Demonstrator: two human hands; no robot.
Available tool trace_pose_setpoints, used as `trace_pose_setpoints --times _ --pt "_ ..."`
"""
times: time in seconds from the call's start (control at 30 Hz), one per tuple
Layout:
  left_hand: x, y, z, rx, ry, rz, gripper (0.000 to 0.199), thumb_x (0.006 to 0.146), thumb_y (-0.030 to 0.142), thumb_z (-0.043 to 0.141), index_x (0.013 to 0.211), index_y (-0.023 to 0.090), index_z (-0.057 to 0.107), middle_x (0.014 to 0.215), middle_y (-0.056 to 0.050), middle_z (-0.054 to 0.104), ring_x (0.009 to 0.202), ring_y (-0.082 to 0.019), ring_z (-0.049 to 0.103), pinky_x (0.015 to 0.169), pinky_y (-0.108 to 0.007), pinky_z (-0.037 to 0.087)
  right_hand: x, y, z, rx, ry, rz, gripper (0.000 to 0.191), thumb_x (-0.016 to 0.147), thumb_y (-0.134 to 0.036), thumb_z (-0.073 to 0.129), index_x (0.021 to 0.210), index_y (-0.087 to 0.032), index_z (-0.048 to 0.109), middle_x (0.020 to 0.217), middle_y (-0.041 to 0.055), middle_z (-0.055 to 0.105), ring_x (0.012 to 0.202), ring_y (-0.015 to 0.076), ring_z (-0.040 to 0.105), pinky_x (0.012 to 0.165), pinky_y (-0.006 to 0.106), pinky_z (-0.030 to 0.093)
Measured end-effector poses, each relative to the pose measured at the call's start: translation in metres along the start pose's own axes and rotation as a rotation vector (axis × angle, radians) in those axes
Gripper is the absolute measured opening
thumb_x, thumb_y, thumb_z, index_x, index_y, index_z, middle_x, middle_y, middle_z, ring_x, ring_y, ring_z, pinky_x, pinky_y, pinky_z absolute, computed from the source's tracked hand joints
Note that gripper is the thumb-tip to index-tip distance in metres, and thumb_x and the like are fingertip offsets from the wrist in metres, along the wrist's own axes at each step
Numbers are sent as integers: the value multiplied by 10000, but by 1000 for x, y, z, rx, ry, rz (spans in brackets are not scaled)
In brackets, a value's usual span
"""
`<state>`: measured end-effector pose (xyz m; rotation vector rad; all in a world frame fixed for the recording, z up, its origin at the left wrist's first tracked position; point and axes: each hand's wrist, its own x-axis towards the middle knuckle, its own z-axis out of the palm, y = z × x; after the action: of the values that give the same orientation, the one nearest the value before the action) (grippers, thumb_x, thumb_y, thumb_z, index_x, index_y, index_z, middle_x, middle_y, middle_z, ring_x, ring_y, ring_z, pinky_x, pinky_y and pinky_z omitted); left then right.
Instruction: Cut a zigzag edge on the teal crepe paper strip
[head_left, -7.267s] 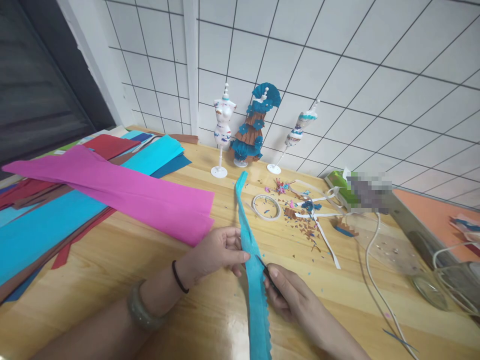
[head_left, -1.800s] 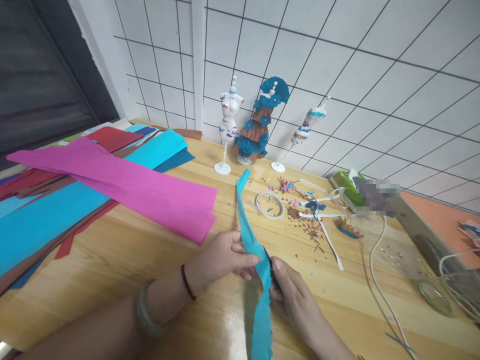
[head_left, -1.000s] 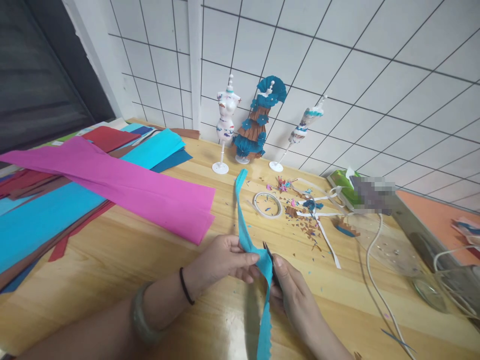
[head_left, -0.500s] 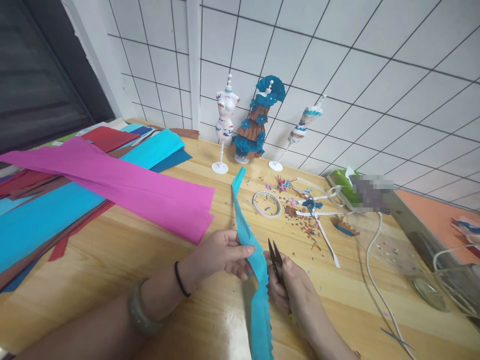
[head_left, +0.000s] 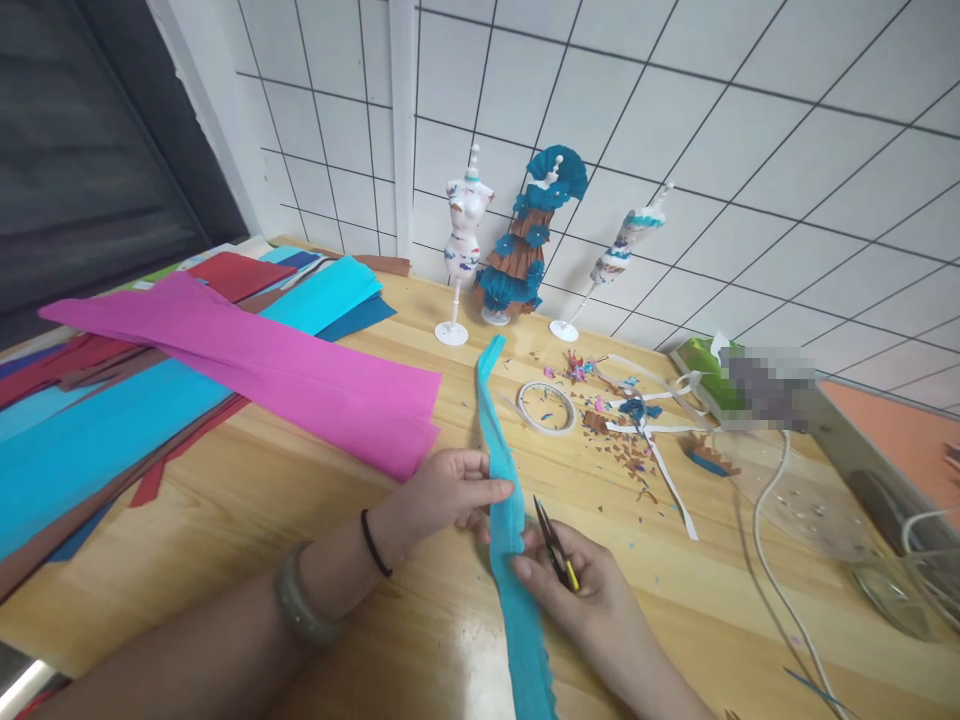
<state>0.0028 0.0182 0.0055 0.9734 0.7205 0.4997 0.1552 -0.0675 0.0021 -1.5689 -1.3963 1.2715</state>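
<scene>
A long turquoise paper strip [head_left: 506, 510] runs from mid-table toward me, its right edge notched near the bottom. My left hand [head_left: 457, 490] is closed on the strip, thumb on top. My right hand [head_left: 581, 590] holds small scissors [head_left: 556, 548] with dark blades pointing away and a bit of yellow at the handle; its thumb touches the strip's right edge. The scissors lie beside the strip, not across it. Part of the right hand's fingers is hidden behind the strip.
Magenta paper [head_left: 322, 385] and stacked coloured sheets lie left. A white mannequin [head_left: 463, 235], a dressed one [head_left: 525, 240] and a tilted one [head_left: 626, 245] stand at the back. Right are a tape roll [head_left: 547, 408], scraps [head_left: 626, 450], a cable [head_left: 761, 530] and a glass jar [head_left: 892, 595].
My right hand has come onto the strip's edge with its thumb, and the scissors have tilted. The strip is flatter between the hands. The whole view has shifted slightly.
</scene>
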Motion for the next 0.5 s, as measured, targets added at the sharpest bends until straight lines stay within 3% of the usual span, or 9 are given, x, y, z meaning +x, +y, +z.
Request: trace_pose_setpoints --times 0.1,0.23,0.5 --pt "2 -6 -2 41 -7 17 310 665 386 649 780 107 574 690 -54 633 479 -80 533 466 -199 402 0 -4 -2 2 -7 -33 258 764 -418 567 806 -164 560 545 -65 318 511 100 286 487 224 258" --pt "2 -10 -3 108 -23 30 304 682 390 635 785 109 579 700 -56 636 479 -84 545 465 -197 407 1 -8 -4 11 -96 -30 254 801 -406 519 746 -160 541 642 -17 449 594 122 366 554 237 305" --pt "1 -9 -1 86 -71 3 327 698 398 624 851 113 576 791 -84 654 497 -98 575 483 -224 467 3 2 0 -43 38 12 257 756 -409 568 685 -179 479 532 -71 320 513 100 301 488 218 259"
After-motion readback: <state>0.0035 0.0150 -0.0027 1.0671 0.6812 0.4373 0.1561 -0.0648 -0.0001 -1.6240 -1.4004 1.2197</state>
